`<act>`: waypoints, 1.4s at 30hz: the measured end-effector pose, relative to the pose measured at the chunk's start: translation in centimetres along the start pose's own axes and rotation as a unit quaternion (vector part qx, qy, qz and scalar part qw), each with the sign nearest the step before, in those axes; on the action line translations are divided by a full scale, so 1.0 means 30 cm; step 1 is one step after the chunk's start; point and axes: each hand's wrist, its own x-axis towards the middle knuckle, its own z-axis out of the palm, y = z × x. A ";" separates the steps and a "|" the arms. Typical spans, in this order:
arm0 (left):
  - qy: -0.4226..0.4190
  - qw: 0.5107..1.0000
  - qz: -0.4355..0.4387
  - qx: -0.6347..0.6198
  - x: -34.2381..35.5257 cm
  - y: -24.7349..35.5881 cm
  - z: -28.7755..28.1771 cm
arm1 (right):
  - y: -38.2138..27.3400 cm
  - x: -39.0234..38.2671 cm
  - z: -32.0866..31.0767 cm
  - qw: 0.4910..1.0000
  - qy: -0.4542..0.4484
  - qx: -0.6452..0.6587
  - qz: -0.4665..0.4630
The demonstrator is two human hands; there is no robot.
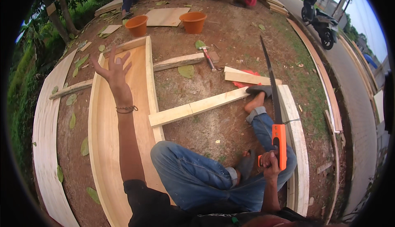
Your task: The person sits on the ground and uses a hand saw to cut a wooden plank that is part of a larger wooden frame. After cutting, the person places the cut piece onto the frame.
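My right hand (270, 164) is wrapped around the orange handle of a hand saw (279, 140), its dark blade pointing up and away from me. Stretched out over a shallow wooden frame with a plywood base (140, 72), my left hand (116, 71) has its fingers spread and holds nothing. Between the frame's right rail and my foot lies a wooden batten (201, 105), with a thin line across its face. My sandalled foot (258, 91) is at the batten's far end, next to thick timber beams (294, 144) on my right.
A hammer (208, 58) lies on the dirt ahead, near short wood offcuts (251, 77). Two orange buckets (137, 26) stand farther off beside a plywood sheet (166, 17). A long board (55, 115) lies at left. Several people sit at the back; a motorbike (320, 20) stands on the road.
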 end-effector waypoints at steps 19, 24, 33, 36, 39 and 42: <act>-0.352 0.814 -0.352 0.299 -0.548 -0.553 -0.194 | 0.370 -0.155 0.135 0.924 -0.170 -0.313 0.138; -0.565 0.640 -0.267 0.448 -0.575 -0.485 -0.093 | 0.540 -0.191 0.119 0.785 -0.340 -0.512 0.084; -0.584 0.625 -0.287 0.430 -0.575 -0.494 -0.174 | 0.551 -0.225 0.099 0.785 -0.360 -0.492 0.108; -0.587 0.616 -0.281 0.444 -0.573 -0.469 -0.164 | 0.550 -0.240 0.093 0.797 -0.356 -0.479 0.091; -0.594 0.617 -0.282 0.433 -0.584 -0.477 -0.106 | 0.567 -0.238 0.053 0.797 -0.350 -0.483 0.097; -0.600 0.619 -0.261 0.434 -0.640 -0.520 -0.117 | 0.544 -0.227 0.024 0.784 -0.342 -0.494 0.155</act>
